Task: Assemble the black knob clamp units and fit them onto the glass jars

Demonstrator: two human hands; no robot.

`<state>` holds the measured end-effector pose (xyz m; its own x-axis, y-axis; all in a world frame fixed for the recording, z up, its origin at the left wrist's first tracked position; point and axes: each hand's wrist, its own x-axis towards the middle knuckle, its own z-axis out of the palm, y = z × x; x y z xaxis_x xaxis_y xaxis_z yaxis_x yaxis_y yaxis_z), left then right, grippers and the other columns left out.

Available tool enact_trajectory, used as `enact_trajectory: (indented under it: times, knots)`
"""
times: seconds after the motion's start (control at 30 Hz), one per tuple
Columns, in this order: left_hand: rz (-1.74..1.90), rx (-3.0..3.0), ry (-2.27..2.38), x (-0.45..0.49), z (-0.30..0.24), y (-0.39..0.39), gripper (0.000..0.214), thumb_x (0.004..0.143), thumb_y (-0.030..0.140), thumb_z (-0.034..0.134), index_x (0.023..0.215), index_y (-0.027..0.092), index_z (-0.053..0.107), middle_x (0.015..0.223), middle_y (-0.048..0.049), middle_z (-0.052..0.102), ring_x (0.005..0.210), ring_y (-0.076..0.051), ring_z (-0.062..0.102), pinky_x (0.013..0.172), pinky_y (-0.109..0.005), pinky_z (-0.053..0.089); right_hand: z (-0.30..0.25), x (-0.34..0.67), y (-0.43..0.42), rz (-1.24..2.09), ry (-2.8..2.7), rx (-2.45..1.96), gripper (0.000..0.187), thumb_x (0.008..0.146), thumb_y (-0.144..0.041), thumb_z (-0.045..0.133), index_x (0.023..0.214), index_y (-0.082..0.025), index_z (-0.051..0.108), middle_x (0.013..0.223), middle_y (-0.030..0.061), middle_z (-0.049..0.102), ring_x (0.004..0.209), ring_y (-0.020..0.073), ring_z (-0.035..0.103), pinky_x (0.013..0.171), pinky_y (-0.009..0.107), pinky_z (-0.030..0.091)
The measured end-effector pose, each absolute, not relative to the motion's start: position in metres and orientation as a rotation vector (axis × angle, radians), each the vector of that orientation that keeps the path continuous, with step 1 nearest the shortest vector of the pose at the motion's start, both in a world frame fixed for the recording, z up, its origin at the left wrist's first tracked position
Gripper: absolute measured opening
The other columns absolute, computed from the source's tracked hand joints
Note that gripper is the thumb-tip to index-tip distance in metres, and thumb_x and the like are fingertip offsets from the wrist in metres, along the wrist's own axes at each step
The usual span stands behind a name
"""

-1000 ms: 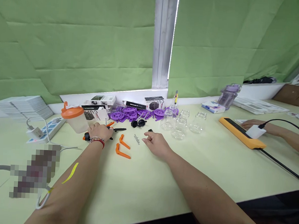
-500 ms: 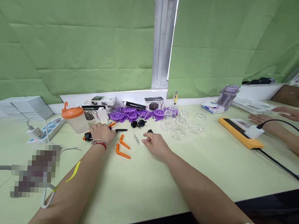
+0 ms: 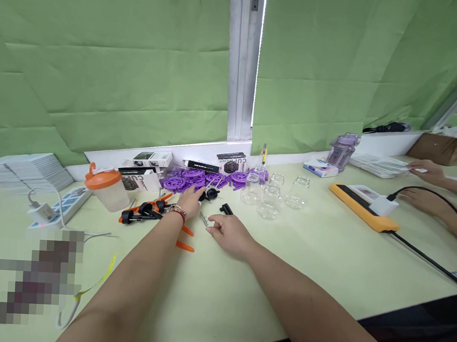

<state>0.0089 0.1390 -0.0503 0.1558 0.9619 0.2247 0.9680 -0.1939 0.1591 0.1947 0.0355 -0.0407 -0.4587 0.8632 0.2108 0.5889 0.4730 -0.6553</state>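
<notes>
My left hand (image 3: 189, 202) reaches over the middle of the table, thumb and index finger closed around a black round part (image 3: 202, 194). A second black round part (image 3: 213, 193) lies just right of it. My right hand (image 3: 231, 233) rests low over the table, thumb and index slightly apart, with no held object visible. Its fingertips are close to small metal screws (image 3: 203, 218); I cannot tell if they touch. Behind its knuckles lies a black angled piece (image 3: 226, 208). Partly hidden by my left wrist are orange angled pieces (image 3: 185, 247). Black and orange parts (image 3: 145, 211) lie further left.
Purple wheel-shaped parts (image 3: 193, 178) are heaped at the back beside printed boxes (image 3: 231, 163). Clear jars (image 3: 268, 203) stand right of centre. An orange-lidded cup (image 3: 104, 180) and a power strip (image 3: 63, 208) are left. A yellow power strip (image 3: 359, 207) and another person's hands (image 3: 423, 173) are right.
My left hand has left the black and orange parts and moved right to the black round part. My right hand has drawn slightly back, showing more of the black angled piece. The view shifted slightly.
</notes>
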Motion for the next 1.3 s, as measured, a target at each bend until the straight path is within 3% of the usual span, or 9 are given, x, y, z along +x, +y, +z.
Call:
enact_trajectory:
  times: [0.27, 0.43, 0.6, 0.73, 0.8, 0.93, 1.03, 1.17, 1.3]
  knots:
    - [-0.582, -2.381, -2.002, 0.007, -0.057, 0.152, 0.052, 0.071, 0.008, 0.047, 0.119, 0.019, 0.062, 0.109, -0.014, 0.062, 0.101, -0.028, 0.058, 0.09, -0.038, 0.043, -0.042, 0.191, 0.031, 0.688, -2.27, -1.138, 0.031, 0.086, -0.03, 0.052, 0.112, -0.018, 0.065, 0.08, 0.0044, 0.07, 0.072, 0.0163, 0.06, 0.064, 0.026, 0.04]
    - [-0.763, -2.337, -1.987, 0.002, -0.059, 0.145, 0.043, 0.071, 0.006, 0.046, 0.109, 0.015, 0.063, 0.112, -0.0126, 0.059, 0.104, -0.025, 0.056, 0.095, -0.035, 0.041, -0.042, 0.185, 0.023, 0.653, -2.364, -1.066, 0.028, 0.087, -0.028, 0.052, 0.109, -0.019, 0.066, 0.082, 0.0044, 0.069, 0.077, 0.0176, 0.06, 0.067, 0.027, 0.041]
    - [-0.958, -2.229, -2.0, -0.012, -0.047, 0.134, 0.043, 0.073, 0.008, 0.045, 0.114, 0.017, 0.056, 0.117, -0.0113, 0.056, 0.108, -0.025, 0.053, 0.096, -0.037, 0.04, -0.053, 0.172, 0.014, 0.567, -2.496, -0.855, 0.025, 0.089, -0.024, 0.05, 0.107, -0.023, 0.067, 0.105, 0.0055, 0.065, 0.096, 0.0183, 0.059, 0.08, 0.029, 0.043]
    - [-1.45, -2.067, -2.117, -0.026, -0.03, 0.123, 0.053, 0.069, 0.014, 0.052, 0.123, 0.016, 0.048, 0.114, -0.0108, 0.058, 0.09, -0.021, 0.058, 0.083, -0.036, 0.046, -0.069, 0.159, 0.012, 0.432, -2.621, -0.715, 0.024, 0.089, -0.022, 0.05, 0.106, -0.023, 0.067, 0.121, 0.0078, 0.058, 0.109, 0.022, 0.051, 0.084, 0.033, 0.042]
    - [-1.931, -1.935, -2.161, -0.032, -0.023, 0.116, 0.056, 0.063, 0.015, 0.056, 0.119, 0.015, 0.05, 0.105, -0.009, 0.06, 0.079, -0.018, 0.057, 0.075, -0.033, 0.047, -0.074, 0.153, 0.013, 0.374, -2.673, -0.681, 0.022, 0.088, -0.019, 0.051, 0.102, -0.021, 0.068, 0.113, 0.0092, 0.061, 0.103, 0.0222, 0.052, 0.084, 0.034, 0.042]
    - [-2.726, -1.703, -2.087, -0.039, -0.013, 0.093, 0.036, 0.056, 0.019, 0.058, 0.091, 0.015, 0.057, 0.077, -0.0012, 0.058, 0.066, -0.013, 0.053, 0.059, -0.027, 0.042, -0.077, 0.151, 0.015, 0.376, -2.667, -0.679, 0.016, 0.087, -0.018, 0.054, 0.086, -0.017, 0.07, 0.097, 0.0085, 0.065, 0.092, 0.0197, 0.055, 0.082, 0.032, 0.043]
    - [-2.985, -1.683, -1.995, -0.04, -0.009, 0.073, 0.026, 0.056, 0.019, 0.061, 0.081, 0.018, 0.052, 0.076, 0.0003, 0.057, 0.07, -0.014, 0.057, 0.06, -0.026, 0.044, -0.073, 0.157, 0.016, 0.487, -2.571, -0.722, 0.018, 0.085, -0.014, 0.053, 0.082, -0.018, 0.071, 0.092, 0.0062, 0.066, 0.088, 0.0168, 0.058, 0.081, 0.029, 0.043]
    - [-3.28, -1.73, -1.881, -0.037, -0.009, 0.049, 0.029, 0.058, 0.01, 0.061, 0.083, 0.018, 0.049, 0.086, -0.0035, 0.061, 0.084, -0.018, 0.063, 0.072, -0.032, 0.049, -0.067, 0.167, 0.021, 0.77, -2.167, -0.884, 0.018, 0.077, -0.009, 0.056, 0.078, -0.019, 0.07, 0.085, 0.0022, 0.066, 0.076, 0.0125, 0.058, 0.073, 0.025, 0.045]
    - [-3.267, -1.773, -2.004, -0.029, -0.012, 0.031, 0.038, 0.055, 0.004, 0.056, 0.09, 0.02, 0.05, 0.086, -0.0029, 0.061, 0.072, -0.013, 0.061, 0.065, -0.028, 0.048, -0.06, 0.178, 0.03, 1.051, -1.655, -1.044, 0.008, 0.068, -0.022, 0.065, 0.073, -0.016, 0.068, 0.066, -0.0008, 0.06, 0.059, 0.0107, 0.051, 0.057, 0.024, 0.041]
